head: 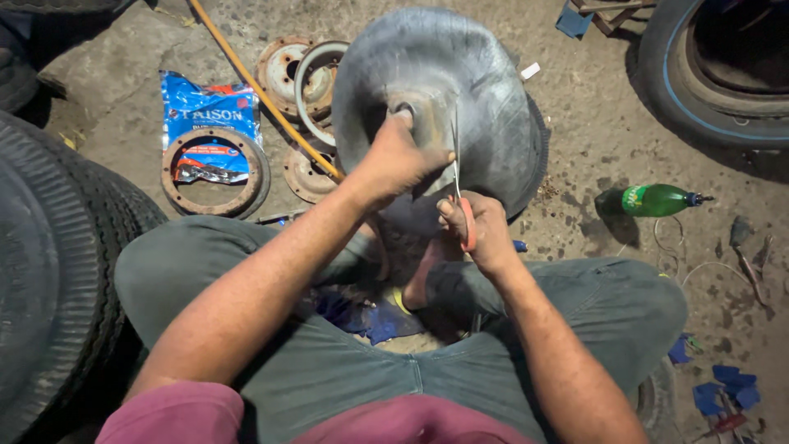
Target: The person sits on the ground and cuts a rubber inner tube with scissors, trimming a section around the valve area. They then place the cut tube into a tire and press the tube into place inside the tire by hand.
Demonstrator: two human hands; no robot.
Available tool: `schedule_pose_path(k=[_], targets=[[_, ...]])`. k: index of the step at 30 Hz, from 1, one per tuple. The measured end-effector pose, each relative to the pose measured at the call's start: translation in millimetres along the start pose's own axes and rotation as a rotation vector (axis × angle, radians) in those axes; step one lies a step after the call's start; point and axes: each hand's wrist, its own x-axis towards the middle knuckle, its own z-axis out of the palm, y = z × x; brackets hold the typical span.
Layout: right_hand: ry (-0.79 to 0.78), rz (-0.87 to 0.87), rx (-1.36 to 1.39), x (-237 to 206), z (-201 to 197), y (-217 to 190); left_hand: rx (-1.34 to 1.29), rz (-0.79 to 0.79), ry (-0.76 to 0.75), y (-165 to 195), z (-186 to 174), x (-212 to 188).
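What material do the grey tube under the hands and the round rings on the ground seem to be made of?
Grey tube: likely rubber, matte and dusty, with soft rounded folds where the left hand presses it.
Round rings: probably steel or iron, rough, with a brown rusty surface and bolt holes.
Scissors in the right hand: shiny metal blades, orange handles, apparently plastic.

grey rubber inner tube (pixel 460 90) (upright) with orange-handled scissors (pixel 462 205) against it.

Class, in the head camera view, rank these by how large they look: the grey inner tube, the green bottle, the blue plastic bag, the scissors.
1. Grey inner tube
2. Blue plastic bag
3. Green bottle and scissors: they look too alike to rank.
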Motion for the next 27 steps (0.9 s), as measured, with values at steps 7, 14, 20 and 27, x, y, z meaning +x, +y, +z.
schedule_pose_path(k=[7,14,20,27], targets=[[0.030,-0.027,0.119,-3,10,5,-0.469,-0.067,0.053,8,-3,1],[-0.041,-0.085,0.187,-4,6,-1,-0.192,0.252,-0.040,7,-2,2],[-0.024,-0.054,0.160,-8,5,-7,-0.220,0.201,-0.036,8,-3,-2],[0.056,-0.008,0.248,-5,4,-7,-0.205,0.173,0.006,11,2,-6]])
